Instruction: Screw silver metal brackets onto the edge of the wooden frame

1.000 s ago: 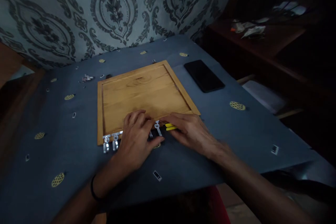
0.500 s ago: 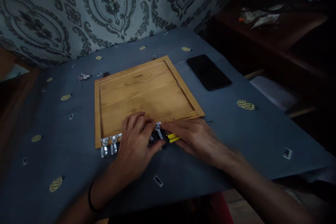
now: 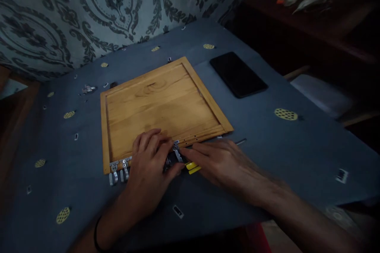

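Observation:
A framed wooden board (image 3: 160, 102) lies on the table, with metal hooks (image 3: 124, 168) fixed along its near edge at the left. Over that edge bends my left hand (image 3: 150, 166), its fingers on the wood and its thumb below, closed about another metal hook (image 3: 177, 153). My right hand (image 3: 222, 162) is closed on a screwdriver (image 3: 191, 167) with a yellow and black handle, whose thin shaft shows beyond the knuckles. The right fingertips come up close beside that same hook. Small dark holes dot the edge to its right. My left hand covers part of the hook row.
A black phone (image 3: 237, 74) lies right of the board. Small metal pieces (image 3: 88, 89) rest at the far left on the blue patterned tablecloth (image 3: 89, 213). Patterned fabric (image 3: 118, 4) rises behind the table. A dark surface (image 3: 341, 27) with crumpled items stands at the right.
The view has shifted slightly, so the board and phone appear a little moved. Both hands keep nearly the same places at the hook, the right one still with the screwdriver.

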Available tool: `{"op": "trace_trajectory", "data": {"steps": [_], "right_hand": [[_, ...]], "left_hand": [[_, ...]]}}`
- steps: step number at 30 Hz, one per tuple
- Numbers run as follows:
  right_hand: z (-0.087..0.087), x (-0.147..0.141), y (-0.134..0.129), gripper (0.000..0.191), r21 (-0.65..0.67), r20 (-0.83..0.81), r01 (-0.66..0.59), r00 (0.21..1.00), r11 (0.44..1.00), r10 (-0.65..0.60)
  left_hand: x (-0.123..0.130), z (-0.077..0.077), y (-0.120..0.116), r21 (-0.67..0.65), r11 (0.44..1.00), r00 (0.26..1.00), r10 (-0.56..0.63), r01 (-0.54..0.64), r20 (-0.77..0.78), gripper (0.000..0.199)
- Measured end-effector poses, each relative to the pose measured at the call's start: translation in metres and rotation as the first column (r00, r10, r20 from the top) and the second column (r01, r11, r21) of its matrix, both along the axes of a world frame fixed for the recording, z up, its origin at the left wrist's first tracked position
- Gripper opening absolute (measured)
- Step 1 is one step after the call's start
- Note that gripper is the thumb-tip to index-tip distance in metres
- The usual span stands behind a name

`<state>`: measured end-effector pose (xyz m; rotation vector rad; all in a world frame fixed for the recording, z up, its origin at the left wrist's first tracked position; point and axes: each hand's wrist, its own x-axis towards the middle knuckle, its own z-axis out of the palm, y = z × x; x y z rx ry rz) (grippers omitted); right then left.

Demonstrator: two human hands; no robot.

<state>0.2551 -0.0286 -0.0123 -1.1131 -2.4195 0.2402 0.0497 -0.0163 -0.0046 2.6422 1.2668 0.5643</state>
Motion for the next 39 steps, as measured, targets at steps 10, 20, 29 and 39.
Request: {"op": "trace_trajectory", "data": {"steps": [10,20,29,39], "right_hand": [[-0.003,0.001,0.000,0.025,0.048,0.015,0.007,1.000,0.999,-0.008],[-0.008,-0.001,0.001,0.036,0.071,0.087,0.030,0.996,0.997,-0.036],[-0.005,-0.003,0.001,0.030,0.007,0.129,0.042,0.991,0.999,-0.042],[0.000,-0.005,0.000,0.035,-0.052,0.197,0.051,0.980,0.997,-0.040]], "left_hand": [[0.000,0.002,0.001,-0.003,1.000,1.000,0.002,-0.002,-0.013,0.036],[-0.002,0.000,0.003,-0.004,1.000,1.000,-0.006,0.006,-0.017,0.041],[-0.001,0.006,0.002,-0.011,1.000,0.999,0.014,-0.014,-0.049,0.039],[-0.017,0.017,0.005,-0.043,0.999,0.999,0.025,-0.027,-0.044,0.047]]}}
